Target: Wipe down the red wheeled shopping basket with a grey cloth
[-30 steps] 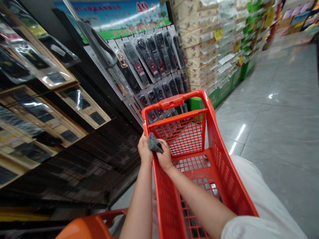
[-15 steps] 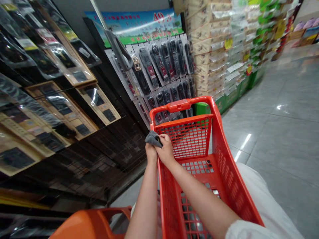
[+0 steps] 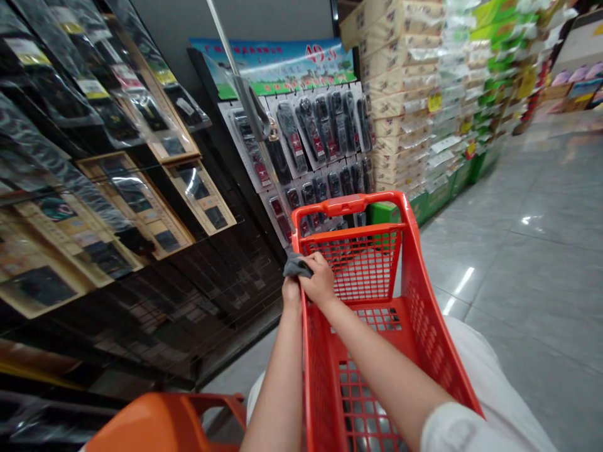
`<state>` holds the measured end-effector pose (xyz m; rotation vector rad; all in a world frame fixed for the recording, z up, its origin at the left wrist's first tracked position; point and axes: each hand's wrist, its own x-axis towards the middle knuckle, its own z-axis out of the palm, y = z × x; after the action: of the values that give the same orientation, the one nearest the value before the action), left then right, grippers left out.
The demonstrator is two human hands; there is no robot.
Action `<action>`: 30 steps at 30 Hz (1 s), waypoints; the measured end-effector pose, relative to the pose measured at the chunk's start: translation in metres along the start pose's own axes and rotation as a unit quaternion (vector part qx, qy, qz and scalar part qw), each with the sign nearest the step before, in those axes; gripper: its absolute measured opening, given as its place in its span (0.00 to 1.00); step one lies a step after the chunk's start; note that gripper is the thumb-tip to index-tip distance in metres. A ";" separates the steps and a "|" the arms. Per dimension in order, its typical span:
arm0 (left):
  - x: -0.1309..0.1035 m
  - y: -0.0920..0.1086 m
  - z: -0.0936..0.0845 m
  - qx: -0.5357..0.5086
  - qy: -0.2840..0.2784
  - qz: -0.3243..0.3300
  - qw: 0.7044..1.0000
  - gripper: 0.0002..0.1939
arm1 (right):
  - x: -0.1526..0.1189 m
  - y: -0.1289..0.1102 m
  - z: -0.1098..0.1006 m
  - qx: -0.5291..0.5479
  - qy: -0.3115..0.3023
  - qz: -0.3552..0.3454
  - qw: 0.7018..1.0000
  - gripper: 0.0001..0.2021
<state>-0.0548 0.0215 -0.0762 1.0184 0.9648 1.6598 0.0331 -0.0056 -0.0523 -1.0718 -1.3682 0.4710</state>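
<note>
A red plastic shopping cart (image 3: 351,304) stands in front of me, its basket walls slotted and its handle frame at the far end. Both my hands are together at the cart's left rim. A crumpled grey cloth (image 3: 294,265) with a dark patch lies over that rim. My right hand (image 3: 319,279) is closed on the cloth, fingers bent around it. My left hand (image 3: 291,292) is just below and left, against the outer side of the rim; the cloth covers its fingers, so their hold is hidden.
Packaged belts (image 3: 325,125) hang on a display rack ahead. Boxed goods (image 3: 136,201) hang on the dark wall at left. Stacked cartons (image 3: 396,94) rise behind the cart. An orange plastic object (image 3: 151,424) is at lower left. Grey tiled floor (image 3: 532,270) stretches to the right.
The racks, cartons and cart have shifted slightly right and down in the view. My hands stay together on the rim, with the cloth slightly changed in shape.
</note>
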 end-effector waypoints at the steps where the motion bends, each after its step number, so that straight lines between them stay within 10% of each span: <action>1: -0.003 0.000 0.000 -0.011 0.004 -0.014 1.000 0.17 | 0.012 -0.001 0.001 0.001 0.005 0.018 1.000 0.17; 7: -0.014 0.005 0.000 -0.196 0.001 -0.156 0.968 0.24 | 0.028 0.001 -0.002 0.011 0.009 -0.025 1.000 0.14; 12: -0.021 0.013 -0.003 -0.193 -0.041 -0.141 0.970 0.31 | -0.029 0.009 -0.011 0.035 -0.002 -0.104 0.994 0.08; 20: -0.037 0.024 -0.005 -0.194 -0.018 -0.164 0.967 0.35 | -0.002 -0.003 -0.020 -0.001 -0.054 -0.023 0.998 0.12; 30: -0.040 0.027 -0.012 -0.205 -0.083 -0.135 0.966 0.41 | -0.119 -0.051 -0.077 -0.044 -0.261 -0.112 0.958 0.09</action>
<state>-0.0651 -0.0252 -0.0635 0.6967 0.5844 1.4405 0.0645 -0.1525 -0.0642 -0.8776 -1.9691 0.5517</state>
